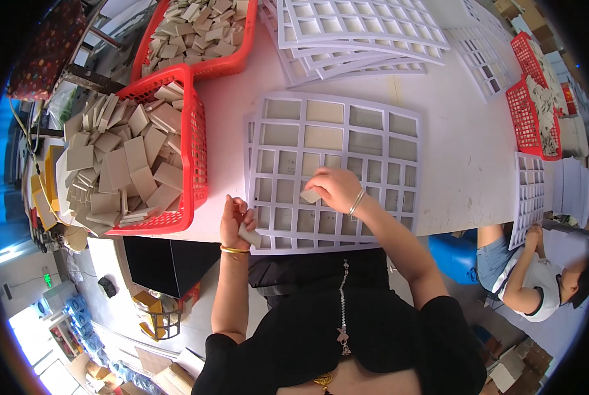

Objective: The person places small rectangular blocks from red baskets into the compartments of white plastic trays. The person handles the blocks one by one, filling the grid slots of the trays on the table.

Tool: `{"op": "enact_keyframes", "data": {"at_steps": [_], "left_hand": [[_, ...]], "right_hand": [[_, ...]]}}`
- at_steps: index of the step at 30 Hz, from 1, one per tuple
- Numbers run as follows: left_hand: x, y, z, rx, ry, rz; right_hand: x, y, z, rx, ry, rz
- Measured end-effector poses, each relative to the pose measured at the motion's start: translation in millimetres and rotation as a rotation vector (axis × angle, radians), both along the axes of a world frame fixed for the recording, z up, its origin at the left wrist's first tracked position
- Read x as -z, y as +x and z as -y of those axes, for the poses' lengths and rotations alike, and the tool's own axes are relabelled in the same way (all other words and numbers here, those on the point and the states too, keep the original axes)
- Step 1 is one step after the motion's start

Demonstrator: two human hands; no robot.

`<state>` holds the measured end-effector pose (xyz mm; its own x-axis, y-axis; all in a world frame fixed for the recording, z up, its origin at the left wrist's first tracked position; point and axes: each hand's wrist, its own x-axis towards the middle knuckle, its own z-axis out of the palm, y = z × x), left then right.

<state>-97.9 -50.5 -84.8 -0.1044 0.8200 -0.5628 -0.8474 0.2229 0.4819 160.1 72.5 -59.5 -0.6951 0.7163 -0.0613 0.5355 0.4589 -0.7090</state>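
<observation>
A white grid frame (339, 101) with rectangular openings lies on the table in front of me, over another frame whose left edge peeks out. Beige pieces fill a few of its openings in the second column, including a large tile (323, 137). Over the middle of the grid, my right hand (337, 189) pinches a small beige tile (311, 195), tilted. My left hand (234, 225) is at the frame's lower left corner, its fingers curled round small beige tiles (249, 236); how many is hidden.
A red basket (195, 141) heaped with beige tiles stands at left, another red basket (232, 66) behind it. White grid frames (367, 29) are stacked at the back. At right are more red baskets (521, 118) and a seated person (528, 283) holding a grid frame (529, 191).
</observation>
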Motion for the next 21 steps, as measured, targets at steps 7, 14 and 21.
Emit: {"op": "enact_keyframes", "data": {"at_steps": [7, 14, 21], "left_hand": [[-11.6, 0.2, -3.6, -0.003, -0.041, -0.332], [5.7, -14.5, 4.5, 0.169, -0.063, -1.360], [-1.2, -5.3, -1.9, 0.487, -0.057, -1.772]], "right_hand": [[8.4, -29.5, -12.9, -0.287, 0.112, 0.152], [-0.5, -10.3, 1.3, 0.001, 0.233, -0.062], [-1.2, 7.4, 17.0, 0.005, 0.249, -0.031]]}}
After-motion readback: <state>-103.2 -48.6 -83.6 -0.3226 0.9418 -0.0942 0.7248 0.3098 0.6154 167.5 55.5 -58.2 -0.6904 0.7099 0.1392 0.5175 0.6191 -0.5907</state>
